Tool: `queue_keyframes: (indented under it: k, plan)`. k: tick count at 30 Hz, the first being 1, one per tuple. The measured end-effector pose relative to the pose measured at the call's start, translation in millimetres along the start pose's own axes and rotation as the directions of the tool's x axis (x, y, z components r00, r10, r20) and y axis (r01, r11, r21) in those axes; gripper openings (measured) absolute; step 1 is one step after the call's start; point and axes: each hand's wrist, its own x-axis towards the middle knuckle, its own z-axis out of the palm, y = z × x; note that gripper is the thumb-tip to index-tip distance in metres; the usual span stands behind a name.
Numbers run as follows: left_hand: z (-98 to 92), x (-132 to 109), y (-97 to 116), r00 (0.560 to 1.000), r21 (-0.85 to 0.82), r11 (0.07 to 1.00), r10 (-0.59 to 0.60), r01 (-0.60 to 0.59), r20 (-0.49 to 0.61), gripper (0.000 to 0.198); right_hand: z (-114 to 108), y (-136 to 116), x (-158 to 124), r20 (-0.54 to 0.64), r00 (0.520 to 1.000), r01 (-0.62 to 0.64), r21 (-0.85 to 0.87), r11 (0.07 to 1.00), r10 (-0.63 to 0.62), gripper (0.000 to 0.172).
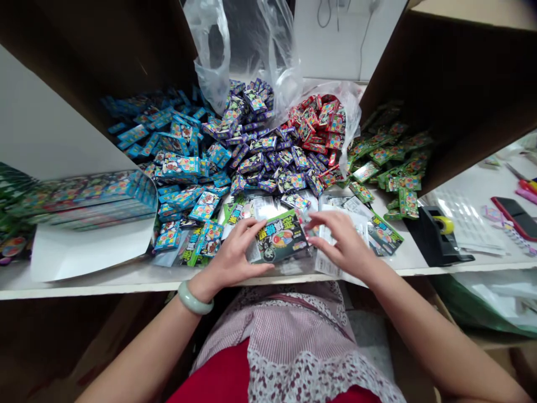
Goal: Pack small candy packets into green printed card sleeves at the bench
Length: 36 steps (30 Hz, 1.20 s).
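Note:
My left hand [232,254] and my right hand [342,243] both grip a clear plastic packet with a green printed card [280,236] at the front edge of the white table [104,277]. The left fingers curl round its left side, the right fingers pinch its right end. A pale green bangle [193,300] circles my left wrist. More clear packets and green cards [384,232] lie flat around and under my hands.
Heaps of small boxes lie behind: blue [176,151], purple [260,140], red [319,123] in a clear bag, green [390,162]. A stacked sleeve of boxes [96,198] sits left. A black tape dispenser [436,235], a phone [516,215] and cardboard flaps stand right.

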Motion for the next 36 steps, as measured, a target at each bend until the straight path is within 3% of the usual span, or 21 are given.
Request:
queue_keyframes:
  k: [3, 6, 8, 11, 14, 18, 20, 22, 24, 26, 30, 33, 36]
  plan:
    - [-2.8, -4.5, -2.7, 1.0, -0.023, 1.0, -0.001, 0.002, 0.031, 0.089, 2.8, 3.2, 4.7, 0.096, 0.995, -0.007, 0.158, 0.987, -0.008, 0.035]
    - [-7.1, -8.6, -5.1, 0.999, -0.02, 0.999, -0.037, 0.037, 0.01, 0.086, 7.1, 27.9, 31.3, 0.005, 0.985, -0.169, 0.206, 0.964, 0.171, 0.029]
    - [-10.6, -10.7, -5.6, 0.998, -0.007, 0.998, -0.063, 0.063, -0.009, 0.084, 14.3, 47.1, 55.4, 0.007, 0.96, -0.279, 0.034, 0.96, 0.279, 0.028]
    - [-15.2, -13.8, -4.6, 0.996, 0.0, 0.996, -0.085, 0.086, -0.017, 0.085, 30.4, 62.2, 84.6, 0.079, 0.934, -0.318, -0.256, 0.913, 0.347, 0.025]
    - [-19.5, -18.3, -5.1, 0.991, 0.001, 0.992, -0.127, 0.127, -0.051, 0.083, 43.0, 61.7, 94.3, 0.072, 0.922, -0.346, -0.292, 0.891, 0.382, 0.032]
    - [-25.5, -23.3, -12.5, 0.961, -0.055, 0.975, -0.223, 0.217, -0.162, 0.08, 43.8, 62.4, 86.3, 0.091, 0.91, -0.386, -0.165, 0.908, 0.404, 0.037]
    - [-27.6, -23.2, -17.0, 0.946, -0.101, 0.967, -0.251, 0.234, -0.205, 0.079, 42.3, 66.8, 79.2, 0.09, 0.944, -0.32, 0.023, 0.947, 0.317, 0.032]
    - [-28.8, -21.9, -19.9, 0.941, -0.12, 0.965, -0.256, 0.235, -0.223, 0.078, 42.4, 71.3, 70.4, 0.049, 0.985, -0.17, 0.154, 0.973, 0.165, 0.024]
    - [-29.4, -20.7, -20.7, 0.939, -0.116, 0.964, -0.26, 0.239, -0.225, 0.078, 42.6, 74.1, 58.9, 0.022, 0.999, -0.037, 0.105, 0.994, 0.035, 0.022]
    - [-29.9, -20.4, -20.3, 0.937, -0.111, 0.962, -0.27, 0.251, -0.222, 0.078, 40.2, 74.6, 45.5, 0.073, 0.997, 0.018, -0.044, 0.999, -0.015, 0.031]
    - [-30.4, -20.1, -23.0, 0.931, -0.095, 0.956, -0.293, 0.278, -0.216, 0.077, 27.2, 68.8, 23.4, 0.182, 0.978, -0.054, -0.245, 0.968, 0.101, 0.05]
    - [-30.8, -16.1, -27.1, 0.939, -0.076, 0.96, -0.28, 0.27, -0.2, 0.076, 24.9, 56.4, 19.8, 0.102, 0.965, -0.205, -0.283, 0.937, 0.242, 0.046]
    - [-31.5, -8.3, -22.5, 0.963, -0.02, 0.974, -0.228, 0.227, -0.148, 0.075, 33.0, 37.7, 22.5, 0.063, 0.942, -0.29, -0.337, 0.896, 0.329, 0.074]
